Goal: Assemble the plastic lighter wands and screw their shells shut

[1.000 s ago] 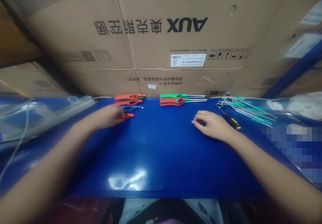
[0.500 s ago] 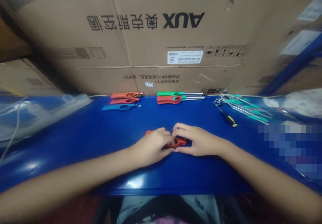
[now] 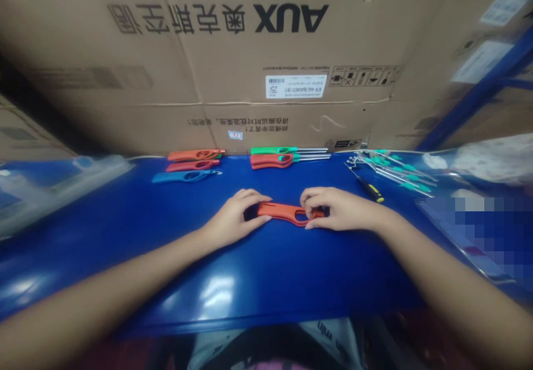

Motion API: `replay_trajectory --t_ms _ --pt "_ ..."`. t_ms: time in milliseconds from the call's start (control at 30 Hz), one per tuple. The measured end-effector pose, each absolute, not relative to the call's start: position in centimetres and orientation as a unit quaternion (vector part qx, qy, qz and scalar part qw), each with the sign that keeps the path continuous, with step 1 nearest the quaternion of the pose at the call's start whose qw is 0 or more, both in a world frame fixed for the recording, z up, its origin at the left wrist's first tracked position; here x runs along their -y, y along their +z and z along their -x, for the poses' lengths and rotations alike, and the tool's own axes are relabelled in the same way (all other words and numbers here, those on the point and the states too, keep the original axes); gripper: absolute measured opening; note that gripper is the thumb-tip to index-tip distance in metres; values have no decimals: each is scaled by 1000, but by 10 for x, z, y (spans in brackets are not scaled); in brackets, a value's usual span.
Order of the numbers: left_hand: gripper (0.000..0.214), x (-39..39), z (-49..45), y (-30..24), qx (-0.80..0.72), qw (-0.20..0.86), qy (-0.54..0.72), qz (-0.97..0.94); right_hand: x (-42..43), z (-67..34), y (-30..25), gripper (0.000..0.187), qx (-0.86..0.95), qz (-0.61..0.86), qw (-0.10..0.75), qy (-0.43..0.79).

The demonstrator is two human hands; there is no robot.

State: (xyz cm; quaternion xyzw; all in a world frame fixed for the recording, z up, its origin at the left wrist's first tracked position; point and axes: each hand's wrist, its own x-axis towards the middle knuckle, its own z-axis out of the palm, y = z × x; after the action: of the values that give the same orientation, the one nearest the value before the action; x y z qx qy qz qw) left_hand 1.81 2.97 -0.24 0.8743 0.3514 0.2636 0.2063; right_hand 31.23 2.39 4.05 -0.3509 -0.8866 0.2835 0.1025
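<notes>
An orange-red lighter handle (image 3: 280,210) lies crosswise in front of me, without a metal tube on it. My left hand (image 3: 235,217) has its thumb and fingers around the handle's left end. At the other end, beside the trigger opening, my right hand (image 3: 337,209) pinches the handle and partly hides its tip. Beyond my hands, a green lighter (image 3: 272,150) and a red lighter (image 3: 270,161) with metal tubes lie side by side. Farther left are an orange handle (image 3: 191,155), a red handle (image 3: 189,165) and a blue handle (image 3: 181,177), all without tubes.
A black-and-yellow screwdriver (image 3: 370,189) lies right of the lighters, near several metal tubes with green ends (image 3: 400,171). Clear plastic (image 3: 62,192) covers the left side of the blue table (image 3: 266,281). A large cardboard box (image 3: 208,81) stands behind.
My left hand has slid left to the handle's left end, uncovering its middle. The handle and my right hand have moved slightly right and away from me. The camera view has shifted a little.
</notes>
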Motion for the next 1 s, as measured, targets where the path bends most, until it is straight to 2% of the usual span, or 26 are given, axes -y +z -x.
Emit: replay_trajectory --t_ms 300,500,833,933,1000 --pt "31 -32 -15 -6 -336 228 275 -871 -20 -306 39 29 903 368 104 198" --pt "31 -33 -14 -7 -351 218 268 -870 -23 -307 34 30 904 365 121 190" --pt "33 -35 -16 -7 -365 223 278 -860 -29 -308 26 29 892 335 191 234" --pt "32 -35 -15 -7 -370 222 281 -857 -30 -307 25 27 890 351 211 200" --pt "32 -35 -15 -7 -373 221 284 -855 -30 -308 25 33 886 372 218 172"
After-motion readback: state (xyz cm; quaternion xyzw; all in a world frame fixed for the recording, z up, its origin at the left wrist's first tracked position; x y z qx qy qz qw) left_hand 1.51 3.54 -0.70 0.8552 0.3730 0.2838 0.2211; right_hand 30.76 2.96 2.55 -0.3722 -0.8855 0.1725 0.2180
